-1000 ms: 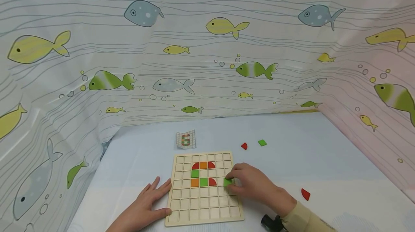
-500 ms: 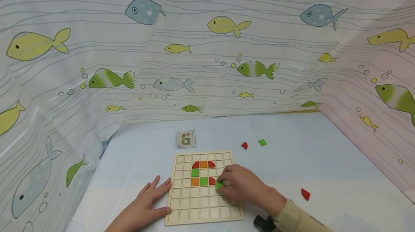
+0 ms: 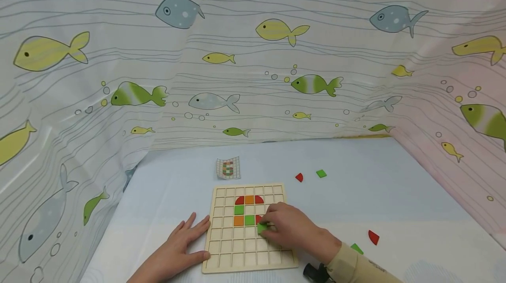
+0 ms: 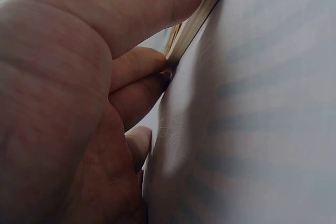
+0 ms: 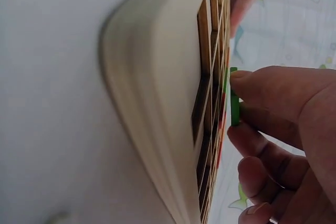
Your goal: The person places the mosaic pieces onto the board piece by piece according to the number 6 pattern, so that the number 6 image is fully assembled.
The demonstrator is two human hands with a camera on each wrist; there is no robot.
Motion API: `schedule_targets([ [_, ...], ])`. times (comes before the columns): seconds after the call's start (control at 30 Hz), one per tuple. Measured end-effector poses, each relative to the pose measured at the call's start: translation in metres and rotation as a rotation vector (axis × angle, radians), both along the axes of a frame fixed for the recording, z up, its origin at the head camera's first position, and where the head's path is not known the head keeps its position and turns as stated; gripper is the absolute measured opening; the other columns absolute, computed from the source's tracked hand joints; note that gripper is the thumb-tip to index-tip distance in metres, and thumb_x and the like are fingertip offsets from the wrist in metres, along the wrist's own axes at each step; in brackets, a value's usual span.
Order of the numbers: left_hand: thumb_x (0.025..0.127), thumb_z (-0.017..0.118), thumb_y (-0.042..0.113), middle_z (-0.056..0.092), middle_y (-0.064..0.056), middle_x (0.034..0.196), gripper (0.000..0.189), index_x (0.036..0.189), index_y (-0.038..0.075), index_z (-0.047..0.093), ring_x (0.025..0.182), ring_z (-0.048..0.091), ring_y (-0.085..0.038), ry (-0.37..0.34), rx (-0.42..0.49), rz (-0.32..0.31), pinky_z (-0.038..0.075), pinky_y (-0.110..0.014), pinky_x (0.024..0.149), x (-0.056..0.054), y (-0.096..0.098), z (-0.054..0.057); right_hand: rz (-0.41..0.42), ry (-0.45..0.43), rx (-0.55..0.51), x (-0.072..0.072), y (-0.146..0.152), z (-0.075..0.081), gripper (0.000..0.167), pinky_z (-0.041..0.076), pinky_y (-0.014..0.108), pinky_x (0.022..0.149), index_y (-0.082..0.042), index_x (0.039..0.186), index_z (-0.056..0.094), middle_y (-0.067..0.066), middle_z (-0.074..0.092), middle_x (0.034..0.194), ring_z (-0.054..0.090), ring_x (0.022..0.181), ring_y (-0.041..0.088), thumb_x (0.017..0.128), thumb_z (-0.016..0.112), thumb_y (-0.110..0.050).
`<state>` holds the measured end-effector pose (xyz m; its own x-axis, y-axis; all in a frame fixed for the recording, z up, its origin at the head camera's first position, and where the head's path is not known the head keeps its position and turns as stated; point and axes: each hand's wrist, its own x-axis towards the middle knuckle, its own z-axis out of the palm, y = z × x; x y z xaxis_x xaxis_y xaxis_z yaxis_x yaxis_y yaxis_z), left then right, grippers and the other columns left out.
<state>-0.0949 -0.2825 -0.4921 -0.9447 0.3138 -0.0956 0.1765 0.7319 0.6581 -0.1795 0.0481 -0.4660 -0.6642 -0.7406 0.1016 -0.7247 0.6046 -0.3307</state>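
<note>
The person's right-hand grip (image 3: 290, 226) is clamped on a green square (image 3: 262, 228), pinched between thumb and fingers just over the wooden grid board (image 3: 229, 262); the right wrist view shows the square lying nearly level with the board's face, and whether they touch is hard to tell.

Well to the left of it, the left-hand grip (image 3: 178, 245) has its fingers apart, with fingertips and thumb touching the board's left edge.

Just beyond the right-hand grip and to its left, 7 pieces sit in the board's cells. The far row holds a red quarter-round (image 3: 240, 200), an orange square (image 3: 249, 200) and another red quarter-round. Nearer comes 1 green square by itself, then a row of orange, green and red, its red piece partly hidden by the fingers.

Farther beyond the right-hand grip, 1 loose red piece (image 3: 299, 177) and 1 loose green piece (image 3: 321, 173) lie on the tabletop (image 3: 178, 171). To its right are 1 more red piece (image 3: 373, 237) and 1 more green piece (image 3: 356, 248), partly covered by the beige sleeve (image 3: 352, 265). Beyond the board, left of the right-hand grip, lies a patterned card (image 3: 228, 168).
</note>
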Motion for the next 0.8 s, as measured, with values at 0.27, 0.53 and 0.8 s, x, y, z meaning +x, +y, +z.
schedule_targets([
  [0.27, 0.085, 0.07, 0.056, 0.036, 0.001, 0.156, 0.084, 0.15, 0.009, 0.045, 0.149, 0.009, -0.037, 0.023, 0.001, -0.002, 0.003, -0.056, 0.112, -0.0003, 0.0007, -0.001, 0.026, -0.026, 0.003, 0.0015, 0.0007, -0.0026, 0.023, 0.049, 0.022, 0.076, -0.02, 0.107, 0.078, -0.015, 0.061, 0.093, 0.053, 0.085, 0.001, 0.088, 0.077, -0.032],
  [0.53, 0.085, 0.071, 0.055, 0.036, 0.001, 0.157, 0.084, 0.149, 0.009, 0.045, 0.149, 0.008, -0.037, 0.024, 0.012, -0.001, 0.001, -0.05, 0.113, 0.0, 0.0008, -0.0017, 0.073, -0.014, -0.012, 0.0012, -0.0008, -0.0034, 0.021, 0.048, 0.018, 0.075, -0.021, 0.105, 0.08, -0.014, 0.06, 0.092, 0.052, 0.084, 0.001, 0.086, 0.079, -0.03],
  [0.8, 0.085, 0.07, 0.056, 0.035, 0.001, 0.157, 0.085, 0.15, 0.008, 0.044, 0.149, 0.008, -0.038, 0.013, 0.006, -0.006, 0.004, -0.061, 0.112, -0.0012, 0.0, -0.001, 0.071, -0.02, 0.002, 0.0014, -0.001, -0.0049, 0.022, 0.048, 0.017, 0.075, -0.021, 0.107, 0.079, -0.013, 0.059, 0.094, 0.053, 0.085, 0.001, 0.088, 0.078, -0.03],
])
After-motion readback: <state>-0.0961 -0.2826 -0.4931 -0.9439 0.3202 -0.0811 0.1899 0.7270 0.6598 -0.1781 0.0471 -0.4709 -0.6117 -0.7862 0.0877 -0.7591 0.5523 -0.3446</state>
